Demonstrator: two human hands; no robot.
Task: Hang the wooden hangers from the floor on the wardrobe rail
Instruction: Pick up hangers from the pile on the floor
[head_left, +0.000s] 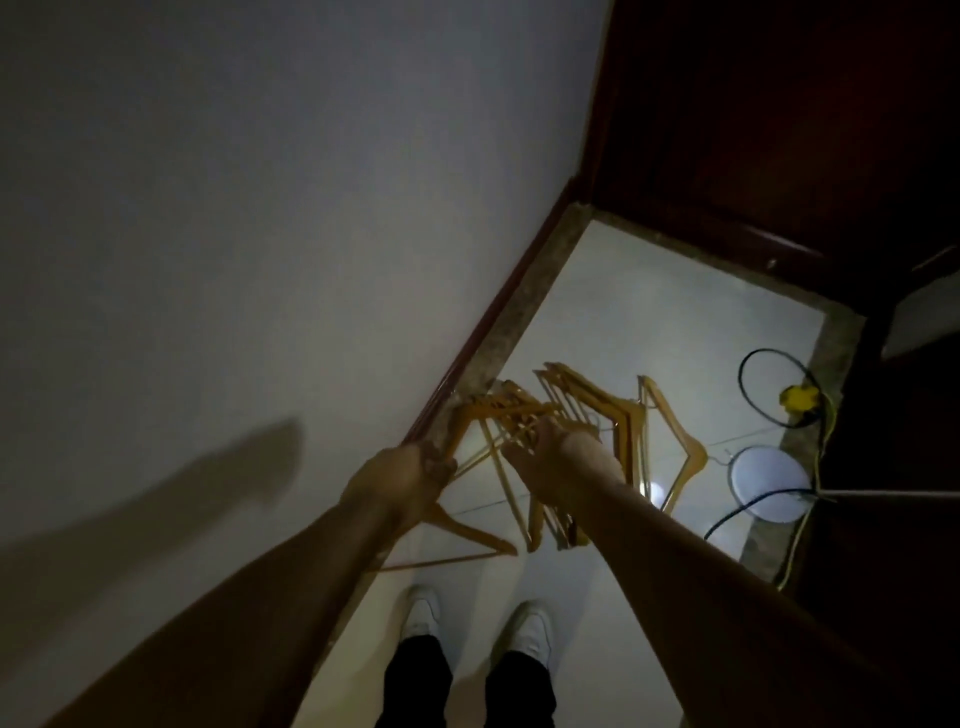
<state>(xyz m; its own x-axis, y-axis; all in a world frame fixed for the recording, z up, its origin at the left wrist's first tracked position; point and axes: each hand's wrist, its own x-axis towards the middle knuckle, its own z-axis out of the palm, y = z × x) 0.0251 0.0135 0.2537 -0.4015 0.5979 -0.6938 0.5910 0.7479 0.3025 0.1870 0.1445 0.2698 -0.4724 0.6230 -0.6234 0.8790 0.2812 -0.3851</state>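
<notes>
Several wooden hangers (618, 415) lie in a loose pile on the pale tiled floor (649, 312) near the wall's skirting. My left hand (415, 470) grips one hanger (467, 535) by its neck, and that hanger's arm points down to the right. My right hand (550, 447) reaches into the pile with its fingers curled among several hangers (506, 415). Which one it holds is hard to tell in the dim light. One hanger (680, 441) lies apart at the right. No wardrobe rail shows in view.
A white wall (234, 234) fills the left. Dark wooden wardrobe panels (779, 130) stand at the top right. A black cable (758, 384), a yellow plug (797, 397) and a round white lamp base (769, 483) lie at the right. My white shoes (527, 629) stand below.
</notes>
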